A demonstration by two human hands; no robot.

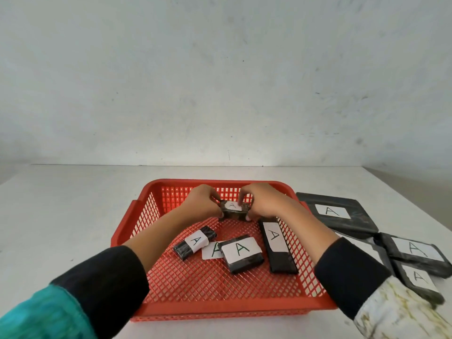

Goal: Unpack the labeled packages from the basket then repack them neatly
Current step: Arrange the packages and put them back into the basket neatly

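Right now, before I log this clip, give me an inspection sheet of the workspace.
Surface: white table.
Job's things: red basket holds a short package, a middle package and a long package, lying flat, all labelled A; a held package is above its far end; at least three outside packages lie on the table to its right.
Clutter: nothing seen.
Hands: left hand and right hand grip the held package by its ends.
Cables: nothing seen.
Surroundings: plain pale wall.

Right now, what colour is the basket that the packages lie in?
Red: the basket is red plastic mesh, seen plainly in the head view.
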